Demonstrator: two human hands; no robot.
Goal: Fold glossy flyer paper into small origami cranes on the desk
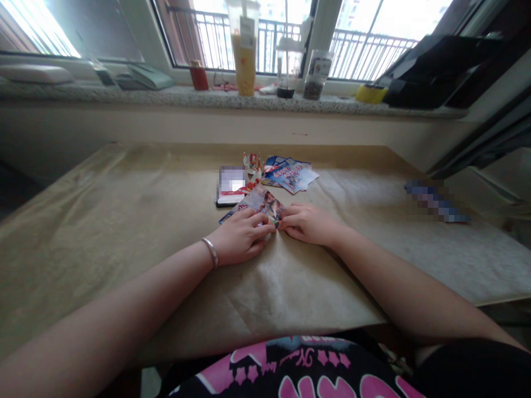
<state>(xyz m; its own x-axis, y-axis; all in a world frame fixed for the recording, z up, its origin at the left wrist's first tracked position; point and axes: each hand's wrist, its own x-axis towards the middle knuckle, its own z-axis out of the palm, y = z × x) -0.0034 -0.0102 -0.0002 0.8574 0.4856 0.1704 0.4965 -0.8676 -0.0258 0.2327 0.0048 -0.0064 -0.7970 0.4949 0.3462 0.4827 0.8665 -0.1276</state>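
Observation:
A colourful printed paper sheet [265, 200] lies on the table in front of me, and both hands work at its near right corner. My left hand [240, 236], with a silver bangle at the wrist, rests over the sheet's near edge, its fingers bent and closed at that corner. From the other side my right hand [305, 222] pinches the same corner, thumb and forefinger together. The fingers partly hide the corner, so any crease there is unclear. Just beyond the sheet are a phone [224, 204], folded red and white paper pieces [252, 162] and a fanned stack of blue printed sheets [292, 176].
A beige cloth covers the table [136, 221]. Farther right lies a blurred blue strip-shaped item [435, 202]. On the granite windowsill [157, 99] stand a tall yellow-filled cup [244, 61], a red container [199, 76], clear containers [318, 74] and a yellow roll [370, 93].

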